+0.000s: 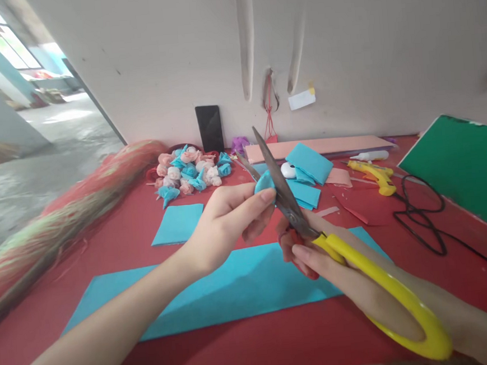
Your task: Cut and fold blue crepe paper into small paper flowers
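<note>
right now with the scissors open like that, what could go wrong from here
The left hand has its thumb tip close beside the open scissors, so a slip could nick it. The small blue piece sits between the blades, so closing them might cut off more than wanted. The yellow glue gun has a black cord lying in loose loops on the red table; a snag could drag it.
</note>
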`<state>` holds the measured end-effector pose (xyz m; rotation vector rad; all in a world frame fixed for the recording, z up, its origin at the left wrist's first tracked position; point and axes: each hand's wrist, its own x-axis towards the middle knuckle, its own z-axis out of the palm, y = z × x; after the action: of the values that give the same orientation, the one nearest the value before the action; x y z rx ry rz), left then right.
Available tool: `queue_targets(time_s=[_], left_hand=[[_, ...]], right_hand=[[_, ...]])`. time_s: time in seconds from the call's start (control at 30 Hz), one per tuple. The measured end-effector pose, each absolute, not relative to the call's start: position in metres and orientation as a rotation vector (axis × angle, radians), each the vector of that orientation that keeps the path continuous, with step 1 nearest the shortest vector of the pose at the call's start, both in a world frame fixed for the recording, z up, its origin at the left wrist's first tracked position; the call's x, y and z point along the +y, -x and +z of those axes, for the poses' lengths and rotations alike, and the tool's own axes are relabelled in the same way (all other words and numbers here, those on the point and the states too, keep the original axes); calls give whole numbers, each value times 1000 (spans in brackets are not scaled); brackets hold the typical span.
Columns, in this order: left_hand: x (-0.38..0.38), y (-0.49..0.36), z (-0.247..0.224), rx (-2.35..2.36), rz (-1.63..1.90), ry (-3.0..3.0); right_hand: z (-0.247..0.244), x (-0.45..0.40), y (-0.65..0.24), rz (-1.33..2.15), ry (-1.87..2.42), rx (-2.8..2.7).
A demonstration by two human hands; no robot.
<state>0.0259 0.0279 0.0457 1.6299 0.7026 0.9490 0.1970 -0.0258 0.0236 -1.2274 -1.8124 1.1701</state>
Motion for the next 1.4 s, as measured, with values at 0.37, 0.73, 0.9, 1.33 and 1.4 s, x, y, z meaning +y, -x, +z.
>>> queue_targets(time_s=[0.37,0.73,0.9,1.33,1.4], left_hand=[[27,-23,46,686,960,-1637],[28,-25,45,687,962,-1650],[26,-24,44,663,967,-1639],[21,-33,40,654,1009,-1510],[20,-32,41,651,996,-1533]], right_hand=[[23,-28,-196,1192,1216,-1797],[25,-27,-197,1114,1248,-1870],[17,-29,-194,1118,1180,-1812],[5,-36,-188,1116,1117,-1703],[6,-36,-188,1084,1124,-1724]])
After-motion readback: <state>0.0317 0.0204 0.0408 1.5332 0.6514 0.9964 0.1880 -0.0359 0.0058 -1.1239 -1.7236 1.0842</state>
